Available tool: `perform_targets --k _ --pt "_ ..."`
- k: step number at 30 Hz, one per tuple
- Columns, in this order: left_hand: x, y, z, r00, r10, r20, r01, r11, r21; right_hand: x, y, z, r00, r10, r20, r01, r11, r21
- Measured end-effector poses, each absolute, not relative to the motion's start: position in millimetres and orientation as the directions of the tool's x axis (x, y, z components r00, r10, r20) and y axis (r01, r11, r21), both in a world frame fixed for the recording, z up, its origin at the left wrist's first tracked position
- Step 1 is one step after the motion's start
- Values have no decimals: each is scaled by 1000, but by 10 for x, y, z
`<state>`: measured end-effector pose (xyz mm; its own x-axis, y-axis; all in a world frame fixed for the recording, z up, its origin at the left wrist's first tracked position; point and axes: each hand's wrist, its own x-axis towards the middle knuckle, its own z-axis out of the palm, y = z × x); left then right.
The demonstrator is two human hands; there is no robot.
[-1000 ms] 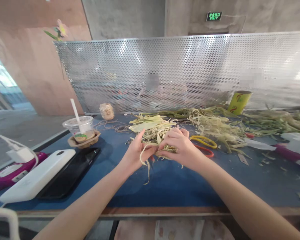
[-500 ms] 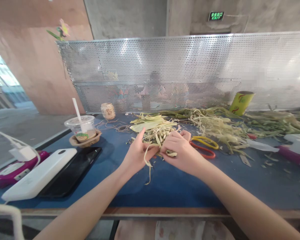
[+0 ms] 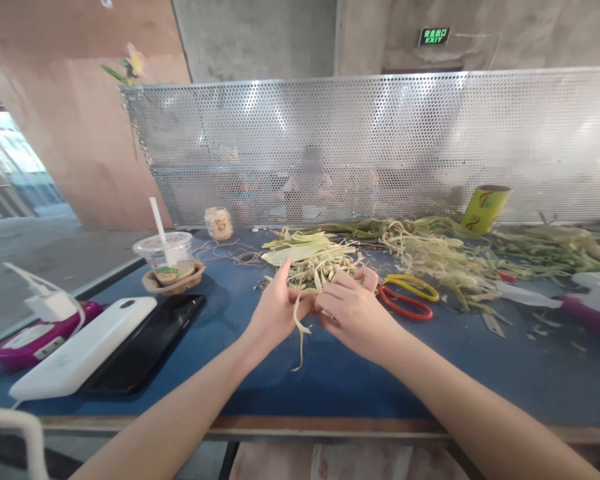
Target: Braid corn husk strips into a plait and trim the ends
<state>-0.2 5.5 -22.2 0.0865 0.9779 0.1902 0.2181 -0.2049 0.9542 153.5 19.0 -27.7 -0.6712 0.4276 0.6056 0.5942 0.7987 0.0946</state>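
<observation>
My left hand (image 3: 277,308) pinches a pale corn husk strip (image 3: 301,327) between thumb and fingers, its thin loose end hanging toward the table. Close beside it, my right hand (image 3: 355,308) has its fingers curled and pressed together at the same strip, knuckles up; the gripped part is hidden by the fingers. Just behind both hands lies a pile of wider husk leaves (image 3: 300,252) with a knotted or braided-looking husk bundle (image 3: 325,268) in front of it. Right of my right hand are a red handle loop (image 3: 410,308) and a yellow handle loop (image 3: 414,285), apparently of scissors.
Shredded husks (image 3: 425,257) spread rightward near a yellow tube (image 3: 486,209). At left are a lidded cup (image 3: 165,250), a black phone (image 3: 145,347), a white power bank (image 3: 87,347) and a purple power strip (image 3: 43,337). A twine roll (image 3: 219,223) stands before the perforated metal screen (image 3: 260,147).
My right hand has turned slightly and drawn its fingers in closer to the left. The piece that showed beneath it is now out of sight. My left hand holds nearly the same pose.
</observation>
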Motion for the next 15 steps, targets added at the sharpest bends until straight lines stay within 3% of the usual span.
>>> perform_targets --k 3,6,15 --pt "23 43 -194 57 986 157 128 -163 978 1528 176 -267 -586 459 668 647 761 44" --pt "24 41 -194 43 988 150 153 -155 976 1528 173 -249 -590 481 649 661 749 45" --pt "8 44 -203 36 977 211 258 -213 942 1480 164 -291 -685 484 544 669 714 207"
